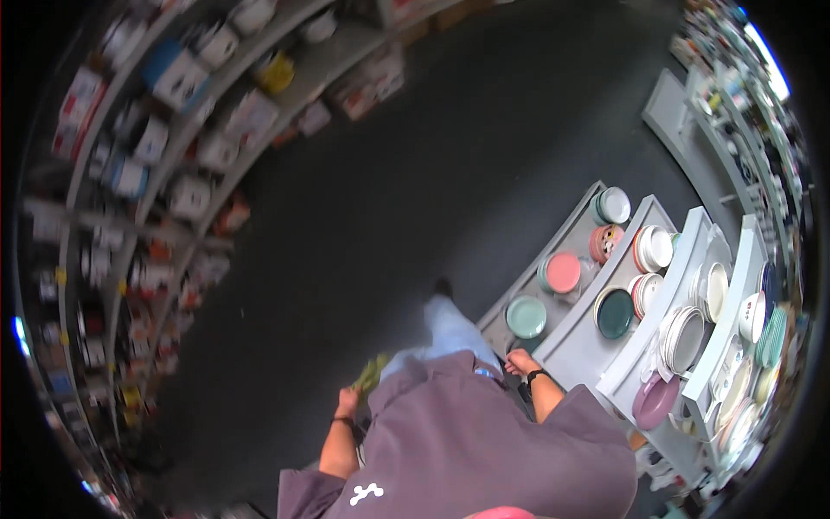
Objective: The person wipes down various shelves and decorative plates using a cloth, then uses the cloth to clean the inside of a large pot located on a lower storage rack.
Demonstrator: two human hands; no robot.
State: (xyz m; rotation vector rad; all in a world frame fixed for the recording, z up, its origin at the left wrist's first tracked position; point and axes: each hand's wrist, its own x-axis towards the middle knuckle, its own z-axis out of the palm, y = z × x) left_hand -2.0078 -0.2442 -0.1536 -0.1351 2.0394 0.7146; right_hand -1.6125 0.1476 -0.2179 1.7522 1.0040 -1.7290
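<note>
My left hand (347, 401) hangs low beside my body, its fingers closed round a crumpled yellow-green cloth (370, 374). Below it a dark band circles the wrist. On the other side, my right hand (520, 362) is curled into a loose fist, and nothing shows in it. It is close to the edge of a grey stepped display shelf (560, 348), just below a stack of pale green plates (526, 317). A dark watch (538, 374) sits on the right wrist. One leg in light blue jeans (450, 327) stretches forward over the floor.
Dishes fill the tiers on the right, including a pink plate (564, 272), a dark green plate (615, 313) and a purple oval dish (655, 401). Tall shelving with boxed goods (177, 73) curves along the left. Between them runs a dark floor (346, 208).
</note>
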